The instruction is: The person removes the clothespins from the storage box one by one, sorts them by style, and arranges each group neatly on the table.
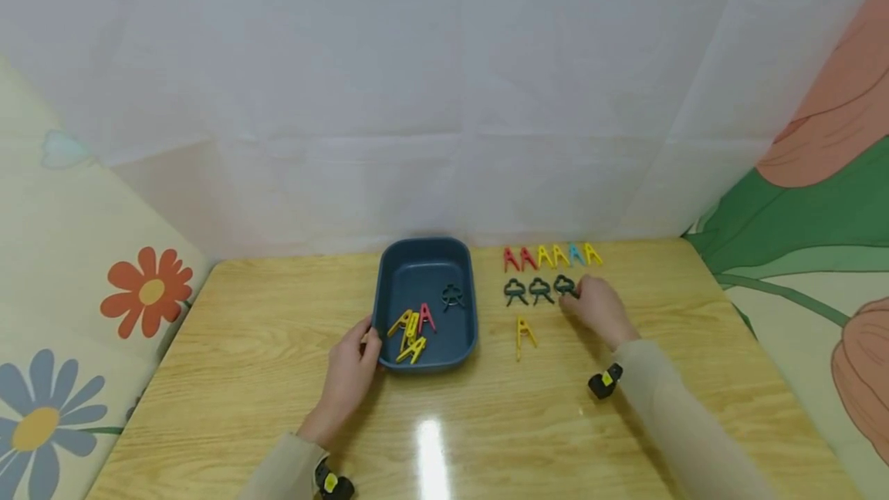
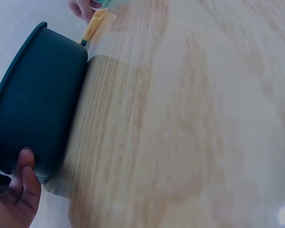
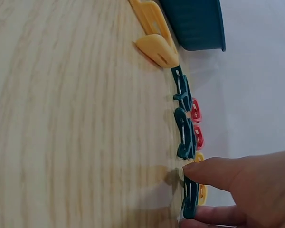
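Observation:
My left hand (image 1: 350, 365) grips the near left corner of a dark blue plastic bin (image 1: 474, 330); its fingers (image 2: 26, 171) show against the bin's wall in the left wrist view. Inside the bin lie several yellow clothespins (image 1: 413, 351), a red clothespin (image 1: 426, 318) and a dark green clip (image 1: 453, 296). My right hand (image 1: 600, 309) pinches another dark green clip (image 3: 190, 197) between thumb and fingers, at the right end of a row on the table. Two similar green clips (image 1: 515, 292) lie left of it. Nearer me lies one yellow clothespin (image 1: 525, 336).
Behind the green clips runs a row of red, yellow and blue clothespins (image 1: 528, 258). A white sheet (image 1: 347, 99) hangs along the back edge of the wooden table (image 1: 243, 353). Flower-printed cloth (image 1: 49, 253) stands at both sides.

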Tool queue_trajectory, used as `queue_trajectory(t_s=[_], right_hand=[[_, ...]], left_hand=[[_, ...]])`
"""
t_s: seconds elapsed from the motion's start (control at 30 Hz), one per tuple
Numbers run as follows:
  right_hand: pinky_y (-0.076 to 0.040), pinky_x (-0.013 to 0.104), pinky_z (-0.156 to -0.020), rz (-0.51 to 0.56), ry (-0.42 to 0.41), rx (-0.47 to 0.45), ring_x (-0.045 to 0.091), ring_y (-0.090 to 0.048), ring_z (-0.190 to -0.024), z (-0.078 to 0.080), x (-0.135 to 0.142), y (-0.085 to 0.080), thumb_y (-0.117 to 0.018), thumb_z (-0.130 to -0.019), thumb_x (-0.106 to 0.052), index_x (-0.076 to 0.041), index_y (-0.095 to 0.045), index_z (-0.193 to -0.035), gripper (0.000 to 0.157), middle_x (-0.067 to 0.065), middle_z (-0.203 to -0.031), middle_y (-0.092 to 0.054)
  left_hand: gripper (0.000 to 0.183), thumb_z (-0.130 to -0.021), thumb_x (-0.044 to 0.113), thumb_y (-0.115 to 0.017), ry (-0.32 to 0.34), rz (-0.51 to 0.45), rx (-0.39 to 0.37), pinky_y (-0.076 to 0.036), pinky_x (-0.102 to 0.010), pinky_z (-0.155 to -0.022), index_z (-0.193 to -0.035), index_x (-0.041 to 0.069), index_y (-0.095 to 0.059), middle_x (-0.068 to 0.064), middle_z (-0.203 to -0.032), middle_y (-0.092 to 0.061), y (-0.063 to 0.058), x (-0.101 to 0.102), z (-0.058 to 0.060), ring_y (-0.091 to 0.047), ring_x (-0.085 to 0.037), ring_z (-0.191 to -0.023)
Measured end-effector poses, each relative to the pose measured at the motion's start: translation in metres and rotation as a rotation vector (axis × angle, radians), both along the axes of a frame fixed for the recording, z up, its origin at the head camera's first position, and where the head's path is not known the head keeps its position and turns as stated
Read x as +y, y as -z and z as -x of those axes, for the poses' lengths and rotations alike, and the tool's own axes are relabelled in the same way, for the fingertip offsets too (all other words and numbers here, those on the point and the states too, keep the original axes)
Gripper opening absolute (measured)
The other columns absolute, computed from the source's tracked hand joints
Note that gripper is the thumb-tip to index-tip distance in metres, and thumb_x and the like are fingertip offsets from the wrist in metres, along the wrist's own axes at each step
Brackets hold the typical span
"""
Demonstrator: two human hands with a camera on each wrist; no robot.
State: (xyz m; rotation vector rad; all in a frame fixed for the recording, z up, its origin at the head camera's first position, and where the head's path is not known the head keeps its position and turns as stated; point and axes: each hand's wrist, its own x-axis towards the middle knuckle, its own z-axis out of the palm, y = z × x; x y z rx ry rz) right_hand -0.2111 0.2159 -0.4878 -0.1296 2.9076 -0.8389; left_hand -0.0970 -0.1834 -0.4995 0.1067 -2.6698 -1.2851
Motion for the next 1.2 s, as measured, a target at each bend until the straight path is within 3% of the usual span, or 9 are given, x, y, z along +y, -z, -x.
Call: queue_trajectory(t_s=[0.3, 0.57, 0.93, 1.2], right_hand=[[-0.044, 0.042, -0.067, -0.033, 0.017, 0.019, 0.027, -0.05, -0.074, -0.0009, -0.0029, 0.0051, -0.071, -0.095, -0.025, -0.001, -0.053, -0.086, 0.032, 0.012, -0.082, -0.054], [-0.043, 0.039, -0.065, -0.033, 0.008, 0.013, 0.025, -0.05, -0.072, -0.0015, -0.0022, 0.0029, -0.07, -0.097, -0.025, -0.002, -0.053, -0.086, 0.031, 0.011, -0.08, -0.054], [-0.042, 0.038, -0.064, -0.022, 0.001, 0.007, 0.025, -0.05, -0.071, -0.0027, -0.0012, 0.0016, -0.067, -0.1, -0.027, -0.002, -0.053, -0.087, 0.031, 0.01, -0.078, -0.054], [-0.047, 0.041, -0.067, -0.018, -0.004, 0.002, 0.027, -0.053, -0.074, -0.0017, -0.0003, 0.0013, -0.066, -0.1, -0.028, 0.001, -0.056, -0.091, 0.031, 0.013, -0.083, -0.058]], left_hand=[[0.041, -0.109, 0.012, -0.046, 0.002, 0.004, 0.016, -0.06, -0.038, -0.081, -0.145, -0.006, -0.056, -0.026, -0.137, -0.063, 0.0026, -0.0009, -0.0001, -0.072, -0.032, -0.105], [0.041, -0.109, 0.011, -0.047, 0.0, -0.006, 0.02, -0.058, -0.028, -0.073, -0.144, -0.006, -0.056, -0.026, -0.135, -0.065, 0.0011, -0.0007, -0.0011, -0.072, -0.03, -0.1], [0.04, -0.108, 0.01, -0.048, -0.003, -0.004, 0.035, -0.059, -0.029, -0.072, -0.143, -0.008, -0.057, -0.027, -0.134, -0.064, 0.0016, 0.0009, -0.0018, -0.073, -0.031, -0.1], [0.041, -0.108, 0.01, -0.047, -0.01, -0.011, 0.017, -0.058, -0.025, -0.07, -0.144, -0.007, -0.056, -0.028, -0.134, -0.064, -0.0022, 0.0012, -0.0028, -0.072, -0.031, -0.098]])
